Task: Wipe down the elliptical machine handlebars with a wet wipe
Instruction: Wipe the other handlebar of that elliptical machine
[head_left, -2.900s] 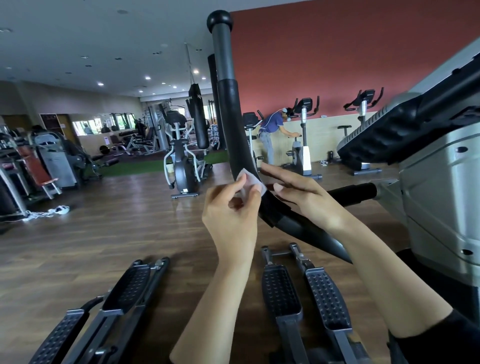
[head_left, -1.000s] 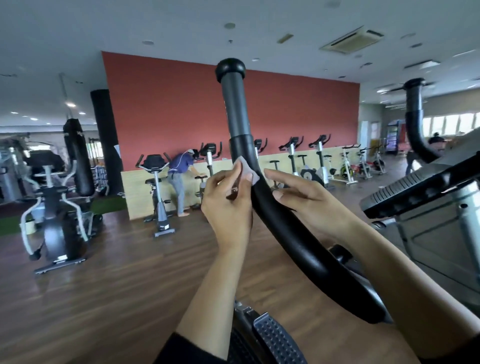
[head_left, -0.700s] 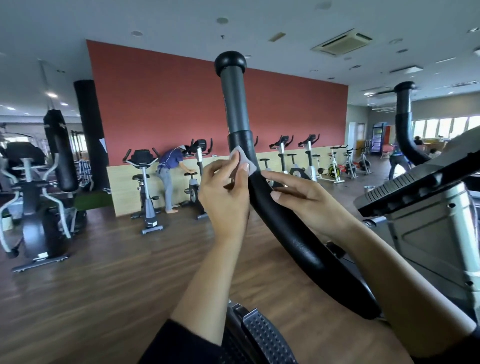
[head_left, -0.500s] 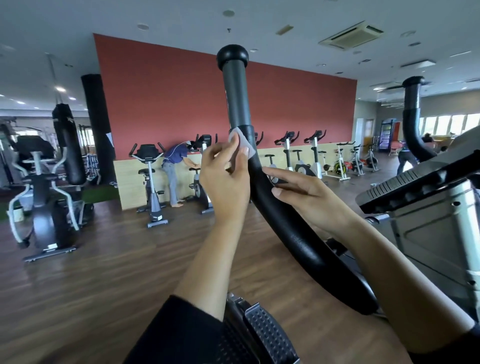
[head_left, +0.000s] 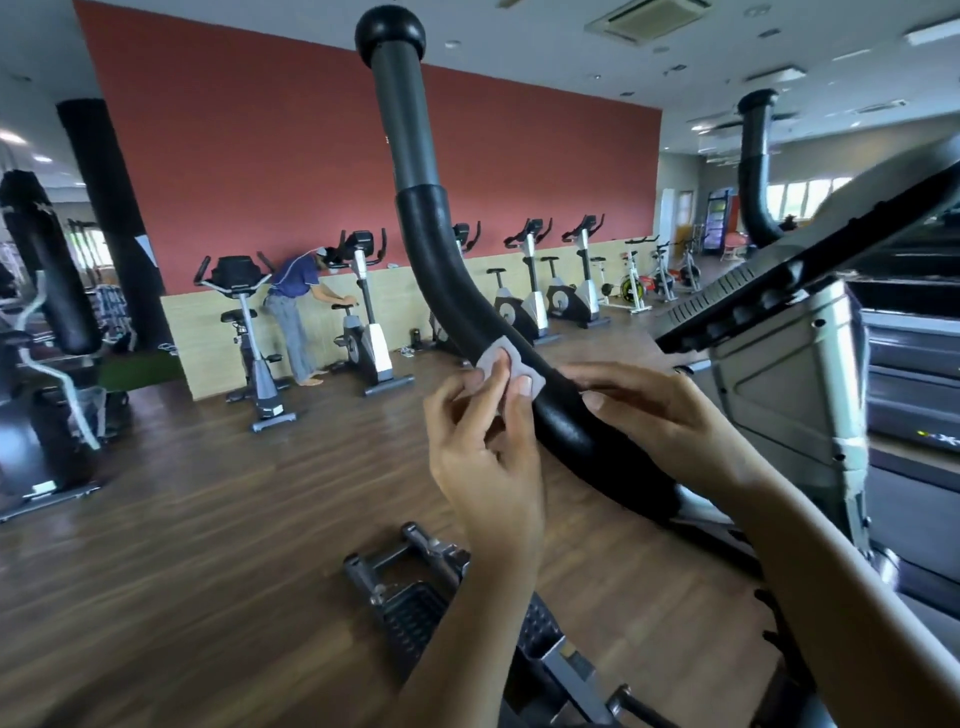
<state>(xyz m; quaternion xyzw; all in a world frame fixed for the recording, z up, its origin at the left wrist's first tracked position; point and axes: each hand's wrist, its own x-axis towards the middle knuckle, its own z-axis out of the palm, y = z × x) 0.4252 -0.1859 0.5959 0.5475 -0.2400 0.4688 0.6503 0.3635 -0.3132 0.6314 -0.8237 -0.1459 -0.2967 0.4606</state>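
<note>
Indoors, wood floor (head_left: 208, 519), red wall (head_left: 260, 156), bikes (head_left: 363, 332), wipe (head_left: 514, 370) on handlebar (head_left: 441, 270)

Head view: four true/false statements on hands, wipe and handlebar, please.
1. The left hand pinches the wet wipe against the handlebar. True.
2. The wet wipe sits on the grey section just under the top knob. False: it is lower down, on the black padded bend.
3. The right hand is curled tight round the wet wipe. False: its fingers lie straight against the handlebar and hold nothing.
4. A person bends over an exercise bike by the red wall. True.
</note>
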